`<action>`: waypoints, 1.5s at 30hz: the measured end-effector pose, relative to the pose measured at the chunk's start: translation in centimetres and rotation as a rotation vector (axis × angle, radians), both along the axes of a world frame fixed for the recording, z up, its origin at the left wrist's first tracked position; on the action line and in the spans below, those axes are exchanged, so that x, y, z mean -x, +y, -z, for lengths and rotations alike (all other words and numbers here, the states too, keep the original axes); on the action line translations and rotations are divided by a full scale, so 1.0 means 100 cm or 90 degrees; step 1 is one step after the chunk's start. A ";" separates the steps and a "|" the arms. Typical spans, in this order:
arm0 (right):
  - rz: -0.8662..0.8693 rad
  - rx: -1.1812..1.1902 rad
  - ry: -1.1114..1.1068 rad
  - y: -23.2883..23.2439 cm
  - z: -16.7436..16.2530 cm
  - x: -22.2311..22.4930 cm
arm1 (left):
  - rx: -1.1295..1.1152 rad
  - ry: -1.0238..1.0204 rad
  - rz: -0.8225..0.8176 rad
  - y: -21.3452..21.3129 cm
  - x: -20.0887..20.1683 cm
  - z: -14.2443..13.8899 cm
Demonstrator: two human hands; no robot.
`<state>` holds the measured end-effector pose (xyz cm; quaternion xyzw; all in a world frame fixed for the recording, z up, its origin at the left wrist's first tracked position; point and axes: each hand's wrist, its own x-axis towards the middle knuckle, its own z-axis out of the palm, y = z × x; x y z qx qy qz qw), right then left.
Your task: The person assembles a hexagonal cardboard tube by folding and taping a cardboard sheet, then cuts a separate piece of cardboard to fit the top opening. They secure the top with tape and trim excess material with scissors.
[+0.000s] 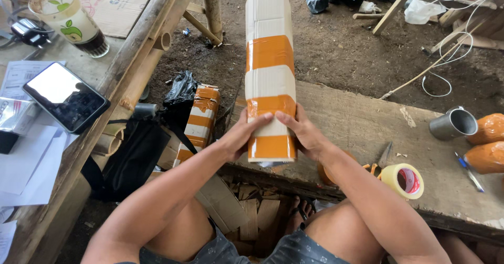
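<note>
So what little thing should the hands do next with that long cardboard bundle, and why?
Probably press the loose tape end flat. The left hand and right hand both grip the near end of the cardboard bundle, thumbs meeting on its middle orange tape band. Three bands already wrap it, and the tape roll lies aside on the plank.

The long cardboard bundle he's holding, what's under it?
Under the cardboard bundle lie a wooden plank and dirt ground. Both hands, left and right, grip its near end. The plank directly beneath is covered.
</note>
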<state>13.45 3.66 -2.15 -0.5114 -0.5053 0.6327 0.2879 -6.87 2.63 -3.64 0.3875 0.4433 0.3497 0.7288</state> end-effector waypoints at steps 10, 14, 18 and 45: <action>-0.021 -0.052 0.105 -0.006 -0.001 0.003 | -0.077 0.024 0.045 0.000 0.000 0.010; -0.068 0.031 0.089 -0.002 -0.001 -0.005 | -0.081 0.116 0.032 0.002 -0.001 0.015; -0.061 0.085 0.123 0.001 0.005 -0.008 | -0.054 0.141 0.001 0.008 0.007 0.020; 0.054 -0.730 -0.612 0.036 0.000 -0.053 | -0.031 -0.358 -0.233 0.038 0.110 -0.036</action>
